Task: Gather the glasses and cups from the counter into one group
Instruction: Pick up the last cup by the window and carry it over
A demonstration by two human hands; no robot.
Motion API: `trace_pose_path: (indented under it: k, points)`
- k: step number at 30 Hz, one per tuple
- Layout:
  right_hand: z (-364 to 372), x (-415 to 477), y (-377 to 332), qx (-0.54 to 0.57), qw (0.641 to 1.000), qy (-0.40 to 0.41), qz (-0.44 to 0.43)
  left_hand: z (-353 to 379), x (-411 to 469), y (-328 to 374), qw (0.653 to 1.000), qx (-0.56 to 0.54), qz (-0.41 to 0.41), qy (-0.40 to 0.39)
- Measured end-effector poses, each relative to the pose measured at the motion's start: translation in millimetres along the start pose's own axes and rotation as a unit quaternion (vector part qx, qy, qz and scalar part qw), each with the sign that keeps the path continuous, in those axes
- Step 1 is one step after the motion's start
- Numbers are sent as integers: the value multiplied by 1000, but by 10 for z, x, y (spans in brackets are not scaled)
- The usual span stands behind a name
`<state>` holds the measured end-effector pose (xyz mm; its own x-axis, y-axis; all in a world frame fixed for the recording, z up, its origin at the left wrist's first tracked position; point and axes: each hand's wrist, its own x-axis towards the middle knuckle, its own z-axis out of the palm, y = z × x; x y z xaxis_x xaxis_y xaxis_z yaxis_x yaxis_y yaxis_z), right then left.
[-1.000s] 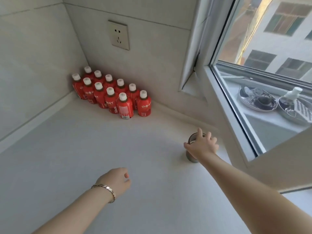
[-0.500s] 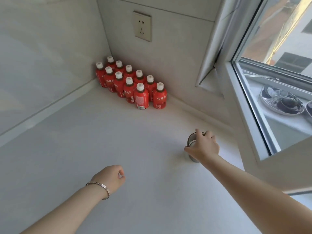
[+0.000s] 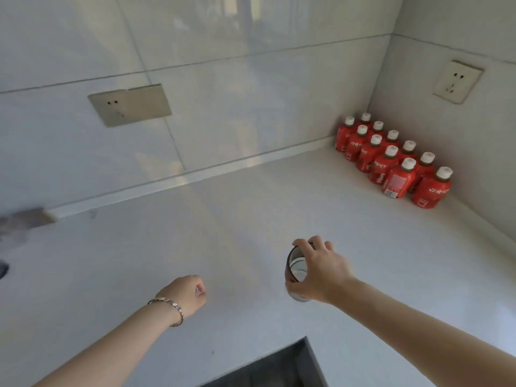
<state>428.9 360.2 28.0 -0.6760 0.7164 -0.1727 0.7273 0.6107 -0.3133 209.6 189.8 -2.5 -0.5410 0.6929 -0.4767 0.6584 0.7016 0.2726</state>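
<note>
- Grey smudged object (image 3: pixel 23 220), far left edge, at the foot of the wall; blurred, identity could not be told.
- Blank wall plate (image 3: pixel 129 104) with two small holes, set on the left tiled wall above the worktop (image 3: pixel 139 261).
- Left hand (image 3: pixel 185 294), held over the pale worktop left of centre; fingers (image 3: pixel 199 289) curled in loosely toward the palm, holding nothing. A metal-link bracelet (image 3: pixel 169 310) circled the wrist.
- Dark rectangular opening (image 3: pixel 273 367), cut into the worktop at the bottom edge, between the two forearms.
- Glass (image 3: pixel 296 268), a small clear tumbler with a dark rim, right of centre and near the front of the worktop, well apart from the bottles; whether its base touched the surface could not be told.
- Right hand (image 3: pixel 321 272), gripping the glass from above and the side; fingers wrapped over the far rim, thumb (image 3: pixel 293 287) pressed on the near side.
- Red bottles (image 3: pixel 391 163) with white caps, eleven counted, packed in two rows in the far right corner against the wall.
- Wall socket (image 3: pixel 458 81), on the right wall above the bottles.
</note>
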Motion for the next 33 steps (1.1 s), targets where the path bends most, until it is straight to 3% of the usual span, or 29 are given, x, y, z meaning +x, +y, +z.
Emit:
trace_pose_path:
  k: [10, 18, 24, 33]
  points:
    - [778, -432, -2499, -54, 984, -74, -155, -121, -1497, -2781, 989, -29, -143, 25]
    - [1360, -543, -4015, -86, 965, -117, -221, -307, -2323, -4291, 968, -98, -225, 52]
    - [1788, -245, -4918, -69, 959, -127, -245, -508, -2384, -5118, 950, -134, -275, 59]
    - [2567, 656, -6396, -44, 972, -109, -202, -993, -1936, -6131, 950, -129, -282, 35]
